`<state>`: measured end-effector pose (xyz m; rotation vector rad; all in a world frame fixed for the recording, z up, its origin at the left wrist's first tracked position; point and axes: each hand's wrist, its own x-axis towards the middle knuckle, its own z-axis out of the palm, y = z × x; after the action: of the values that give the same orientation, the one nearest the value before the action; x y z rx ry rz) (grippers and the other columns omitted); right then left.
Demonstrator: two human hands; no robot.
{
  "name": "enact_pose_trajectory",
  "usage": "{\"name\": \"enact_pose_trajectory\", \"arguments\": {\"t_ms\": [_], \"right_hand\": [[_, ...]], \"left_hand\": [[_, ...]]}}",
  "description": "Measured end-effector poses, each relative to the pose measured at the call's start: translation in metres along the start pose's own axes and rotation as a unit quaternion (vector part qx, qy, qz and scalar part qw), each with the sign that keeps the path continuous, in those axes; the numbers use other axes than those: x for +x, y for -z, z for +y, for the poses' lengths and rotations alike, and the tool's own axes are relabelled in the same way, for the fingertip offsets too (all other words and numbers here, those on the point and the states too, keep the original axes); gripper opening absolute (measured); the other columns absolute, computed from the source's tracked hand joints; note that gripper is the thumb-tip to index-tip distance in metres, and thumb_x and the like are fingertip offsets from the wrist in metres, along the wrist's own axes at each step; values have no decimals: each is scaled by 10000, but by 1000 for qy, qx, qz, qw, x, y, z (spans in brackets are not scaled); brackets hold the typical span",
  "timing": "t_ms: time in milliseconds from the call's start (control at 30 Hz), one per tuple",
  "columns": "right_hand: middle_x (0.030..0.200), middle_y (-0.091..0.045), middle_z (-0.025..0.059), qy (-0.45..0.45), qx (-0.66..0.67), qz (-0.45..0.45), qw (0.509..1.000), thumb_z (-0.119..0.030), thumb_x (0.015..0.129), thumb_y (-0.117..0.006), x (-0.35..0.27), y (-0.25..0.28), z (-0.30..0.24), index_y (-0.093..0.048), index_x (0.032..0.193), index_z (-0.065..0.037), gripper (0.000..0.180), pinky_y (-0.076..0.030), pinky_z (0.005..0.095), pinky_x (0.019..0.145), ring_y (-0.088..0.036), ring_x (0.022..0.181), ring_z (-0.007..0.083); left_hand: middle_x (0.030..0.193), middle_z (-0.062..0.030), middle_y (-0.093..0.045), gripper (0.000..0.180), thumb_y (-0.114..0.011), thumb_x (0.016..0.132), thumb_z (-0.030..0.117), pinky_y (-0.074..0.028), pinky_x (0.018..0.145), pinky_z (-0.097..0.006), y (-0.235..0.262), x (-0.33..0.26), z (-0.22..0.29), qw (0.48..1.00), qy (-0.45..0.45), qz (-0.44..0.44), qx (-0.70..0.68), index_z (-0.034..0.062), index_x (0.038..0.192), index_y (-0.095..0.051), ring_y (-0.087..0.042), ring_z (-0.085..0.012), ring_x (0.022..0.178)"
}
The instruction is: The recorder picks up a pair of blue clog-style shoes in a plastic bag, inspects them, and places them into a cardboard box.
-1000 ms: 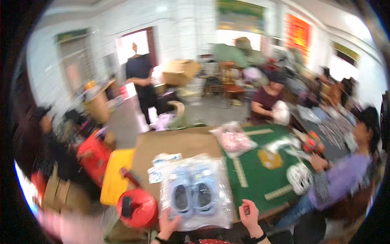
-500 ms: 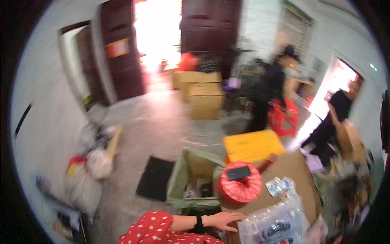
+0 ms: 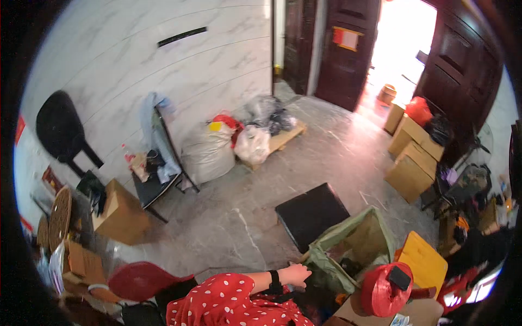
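left hand (image 3: 295, 275) | at near rim of green-lined box (image 3: 353, 252), fingers curled loosely, grip unclear (cannot tell if it holds the liner) | box: open, cardboard, crumpled green bag inside, floor beside red tape spool (image 3: 380, 290) | right hand unseen

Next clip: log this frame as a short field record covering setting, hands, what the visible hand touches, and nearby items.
setting: indoor room, grey stone floor, marble-look wall, dark wooden doors open to bright daylight
left hand: in view, red polka-dot sleeve, dark wristband; rests at the rim of the green-lined bin; whether its grip is closed cannot be told
right hand: not in view
near the hand: red tape-like roll, yellow box, black flat mat
further off: cardboard boxes by the door, filled sacks against the wall, black chair
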<state>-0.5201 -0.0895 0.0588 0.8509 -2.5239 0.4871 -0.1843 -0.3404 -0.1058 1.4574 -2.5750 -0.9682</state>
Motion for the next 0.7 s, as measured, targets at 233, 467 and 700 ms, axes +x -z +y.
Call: {"name": "enact_pose_trajectory", "arguments": {"t_ms": [233, 467, 700], "right_hand": [[902, -672, 179, 45, -9, 95, 994, -197, 886, -606, -10, 2, -9, -692, 957, -48, 186, -516, 449, 756, -633, 813, 374], [976, -642, 193, 40, -25, 0, 999, -263, 917, -578, -18, 35, -9, -680, 994, -19, 276, -492, 460, 797, -599, 914, 371], [1038, -652, 193, -6, 44, 47, 998, -258, 878, -677, -48, 23, 30, -647, 1128, -13, 351, -480, 465, 891, -621, 959, 368]], "left_hand": [[918, -212, -688, 481, -759, 703, 383, -547, 757, -483, -17, -67, -34, 997, 70, 4, -41, 14, 994, -658, -671, -376, 892], [887, -200, -695, 441, -769, 692, 381, -554, 742, -475, -18, -73, -34, 998, 45, -46, 17, 21, 935, -690, -680, -364, 881], [954, -211, -670, 564, -715, 785, 429, -531, 772, -479, -2, -19, 23, 984, -127, -124, 24, 18, 1155, -600, -646, -386, 935]]}}
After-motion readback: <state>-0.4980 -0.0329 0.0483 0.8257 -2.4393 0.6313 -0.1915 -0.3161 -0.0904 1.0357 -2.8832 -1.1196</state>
